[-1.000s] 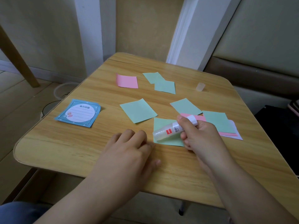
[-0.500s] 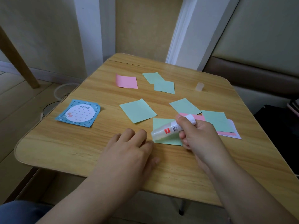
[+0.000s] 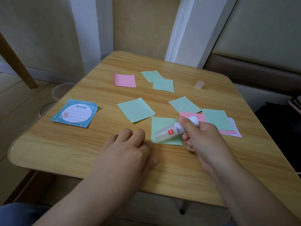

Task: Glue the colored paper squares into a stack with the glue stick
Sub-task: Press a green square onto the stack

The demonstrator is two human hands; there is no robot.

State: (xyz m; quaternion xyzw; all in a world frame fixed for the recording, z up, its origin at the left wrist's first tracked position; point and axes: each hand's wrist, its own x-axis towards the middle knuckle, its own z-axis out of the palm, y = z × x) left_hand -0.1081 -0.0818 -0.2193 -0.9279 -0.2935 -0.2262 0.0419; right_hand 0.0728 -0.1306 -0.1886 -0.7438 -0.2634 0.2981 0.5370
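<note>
Lower centre of frame, my right hand (image 3: 199, 137) grips the glue stick (image 3: 175, 130), its tip now nearer the left edge of the green square (image 3: 161, 128) vs 1 s ago. Left hand (image 3: 128, 147) stays put w/ fingertips pressing the table (image 3: 65, 147) beside that square.

Two bare forearms enter from bottom edge, no sleeves visible on either. Left hand (image 3: 128, 149): no ring, no watch, no bracelet seen; knuckles rounded, short nails on fingers (image 3: 140, 136). Right hand (image 3: 202, 141): likewise unadorned, wrist bare, thumb nail short. Dark blue fabric (image 3: 19, 212) at bottom left corner, likely trouser leg or lap; weave and cut too dim to tell.
</note>
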